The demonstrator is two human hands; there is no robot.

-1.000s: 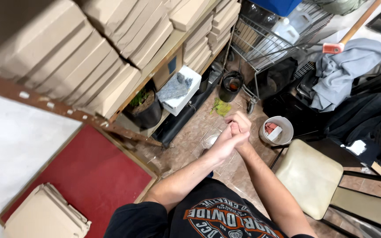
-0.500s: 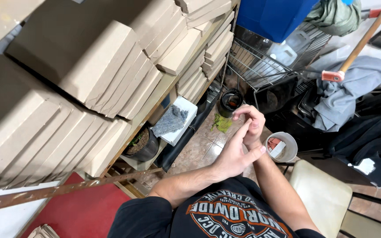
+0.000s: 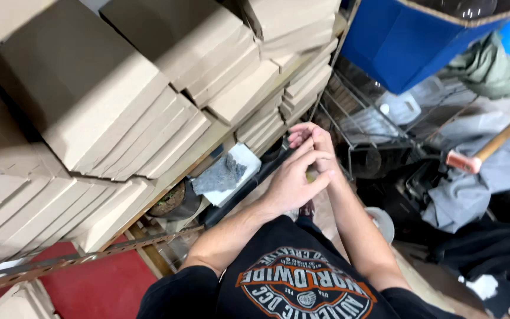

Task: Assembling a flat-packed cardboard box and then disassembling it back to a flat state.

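Flat cardboard boxes [image 3: 149, 112], stacked on the shelf just left of the hands, are being brought nearer than a second ago. The left hand [image 3: 293, 180] is being pressed, fingers loosely spread, against the right hand [image 3: 317, 145]; nothing is being held.

Stacked flat cardboard boxes [image 3: 119, 100], blue bin [image 3: 408, 41], wire rack [image 3: 373, 118].

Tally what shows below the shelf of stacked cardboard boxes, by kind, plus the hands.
Hands: 2, left hand pressed against right hand
Blue bin: 1
Dark plant pot: 1
White tray of grey material: 1
Wooden-handled tool: 1
Total: 6
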